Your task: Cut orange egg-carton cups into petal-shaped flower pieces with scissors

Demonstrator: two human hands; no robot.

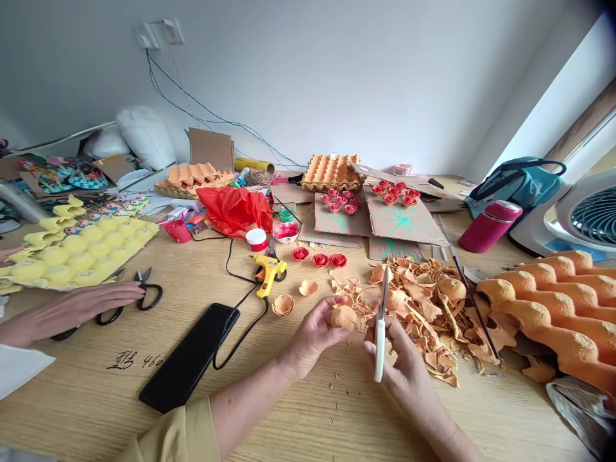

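Observation:
Between the fingers of my left hand point(310, 337) is an orange egg-carton cup point(343, 317), cut from a tray and rounded. White-handled scissors point(380, 346) are in my right hand point(402, 362), their blades pointing up and away from me, just right of the cup. Small trimmings lie on the table below. Two cut orange cups, one with petal-like layers point(283, 305) and one plain point(308, 287), sit left of my hands. Beyond them stand several red paper roses point(320, 260). A heap of orange scraps point(418, 301) spreads behind and right of the scissors.
A yellow glue gun point(267, 273) with its cord and a black phone point(190, 356) lie to the left. Another person's hand point(96, 305) rests by black scissors point(150, 295) and a yellow egg tray point(86, 250). Orange egg trays point(553, 301) and a pink bottle point(489, 226) stand right.

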